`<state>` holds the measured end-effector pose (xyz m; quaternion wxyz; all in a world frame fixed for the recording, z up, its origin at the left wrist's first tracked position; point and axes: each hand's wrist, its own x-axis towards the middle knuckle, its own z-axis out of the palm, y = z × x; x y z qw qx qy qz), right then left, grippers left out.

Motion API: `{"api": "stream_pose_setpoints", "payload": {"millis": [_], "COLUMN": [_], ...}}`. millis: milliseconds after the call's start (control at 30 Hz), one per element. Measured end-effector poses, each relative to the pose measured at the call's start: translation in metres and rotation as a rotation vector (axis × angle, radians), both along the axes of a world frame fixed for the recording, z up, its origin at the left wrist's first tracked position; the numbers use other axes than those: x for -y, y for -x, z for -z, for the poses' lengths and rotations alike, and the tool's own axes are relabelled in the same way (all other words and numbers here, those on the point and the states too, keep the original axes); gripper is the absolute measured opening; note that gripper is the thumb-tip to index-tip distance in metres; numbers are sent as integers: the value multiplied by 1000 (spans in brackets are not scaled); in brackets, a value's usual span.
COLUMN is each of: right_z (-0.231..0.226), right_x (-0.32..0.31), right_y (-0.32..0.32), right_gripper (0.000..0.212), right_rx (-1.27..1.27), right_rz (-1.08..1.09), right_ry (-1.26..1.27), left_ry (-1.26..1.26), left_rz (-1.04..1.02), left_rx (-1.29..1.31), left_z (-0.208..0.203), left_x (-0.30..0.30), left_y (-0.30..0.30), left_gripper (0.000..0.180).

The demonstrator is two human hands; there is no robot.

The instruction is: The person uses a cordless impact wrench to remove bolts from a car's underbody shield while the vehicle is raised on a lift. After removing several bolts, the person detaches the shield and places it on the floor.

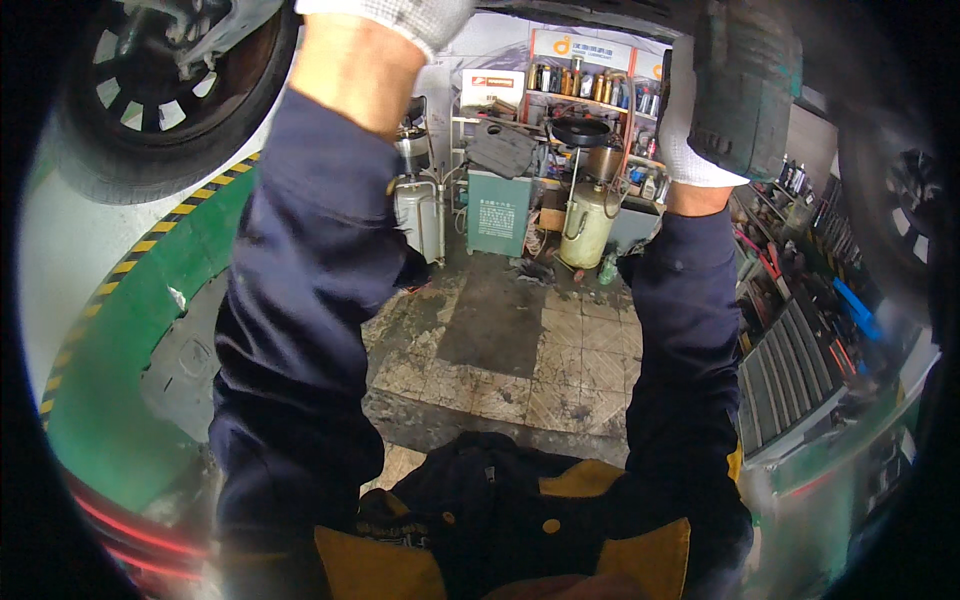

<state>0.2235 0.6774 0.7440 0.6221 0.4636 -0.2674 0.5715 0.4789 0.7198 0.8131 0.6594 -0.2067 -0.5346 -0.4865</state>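
Note:
Both my arms, in dark blue sleeves, reach up toward the underside of a raised car [610, 15]. My left hand [405, 18], in a white knit glove, is cut by the upper edge, so its fingers are out of sight. My right hand [685, 135], gloved the same way, is raised at the upper right. It grips a dark, bulky cordless power tool [745, 95] with teal patches, which hides most of the fingers. The tool's upper end runs into the dark underbody, and what it touches there cannot be made out.
A car wheel [165, 100] hangs at upper left, another [905, 200] at far right. Ahead stand a green cabinet [498, 215], a pale oil-drain tank [590, 225] and a bottle shelf [580, 98]. A tool chest [790, 375] with scattered tools is on the right.

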Motion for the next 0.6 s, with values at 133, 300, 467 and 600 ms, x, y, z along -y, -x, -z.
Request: {"api": "stream_pose_setpoints", "payload": {"millis": [133,300,467,600], "right_z": [0,1,3,5], "right_x": [2,6,7,15], "right_y": [5,4,5,8], "right_gripper": [44,45,45,45], "right_rx": [8,16,23,29], "right_rz": [4,3,-3,0], "right_ry": [-9,-18,-28,-55], "left_ry": [-205,39,52,126], "left_rz": [-1008,-1417,-755,384], "left_rx": [-137,-40,-124,61], "left_z": [-2,-2,-6,-1], "left_x": [-12,-9,13,18], "left_y": [7,0,-3,-2], "left_gripper": [25,30,25,37]}}
